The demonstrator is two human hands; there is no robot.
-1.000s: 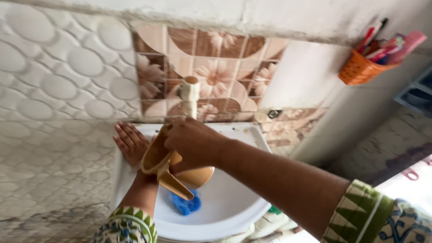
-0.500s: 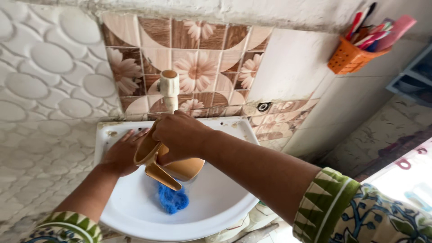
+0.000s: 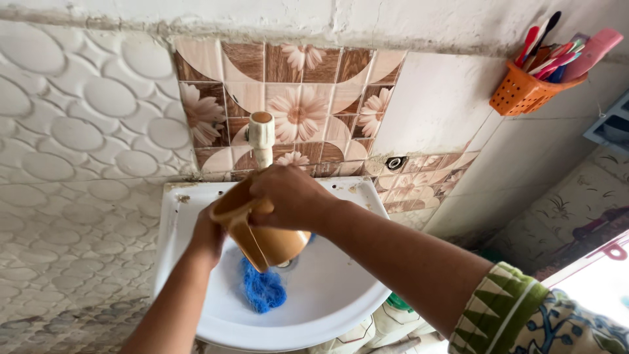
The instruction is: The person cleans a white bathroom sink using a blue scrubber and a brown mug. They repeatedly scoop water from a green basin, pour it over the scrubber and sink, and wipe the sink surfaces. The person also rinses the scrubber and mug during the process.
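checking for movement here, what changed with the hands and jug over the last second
The left hand turned from palm-up and open beside the jug to tucked behind it, fingers hidden. The right hand kept its grip on the jug over the sink; the blue scrubber stayed in the basin.

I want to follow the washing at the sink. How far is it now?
Done: cannot tell; no foam or running water shows. In hand: the right hand holds a tan plastic mug tilted over the white basin under the tap, and the left hand is at its mouth. Left: the blue scrubber lies unused in the basin.
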